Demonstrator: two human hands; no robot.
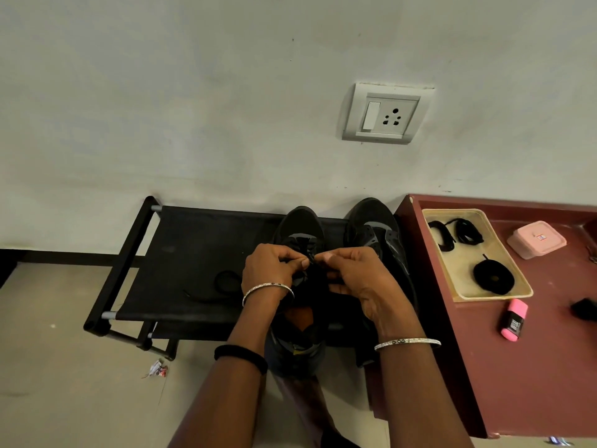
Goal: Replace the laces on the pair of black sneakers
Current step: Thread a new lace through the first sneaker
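On the floor at far left, off the rack's front-left corner: a crumpled wrapper scrap point(157, 370). Against the wall, a black shoe rack point(181, 250); on its top shelf, left of centre and toward the front edge, a loose black lace point(223, 282), apart from both hands.

Right of that, the left hand point(271, 270) over the near sneaker point(302, 227), fingers curled, thumb and forefinger pinching the lace point(311, 258). Just a short dark stretch of it between the two thumbs, above the tongue, hard to tell from the black upper. Opposite, the right hand point(358, 279), fingers curled likewise, pinching from the other side, fingertips almost meeting those of the left.

Near sneaker toe to the wall, heel past the shelf's front edge. Second sneaker point(376, 231) just beside it, at the shelf's right edge.

Rightmost, a maroon table point(533, 376). At its back-left corner, a beige tray point(460, 273) with black lace bundles point(457, 234) at the back and a coiled lace point(493, 276) at the front. Pink box point(536, 239) right of the tray; pink highlighter point(513, 320) off the tray's front-right corner.
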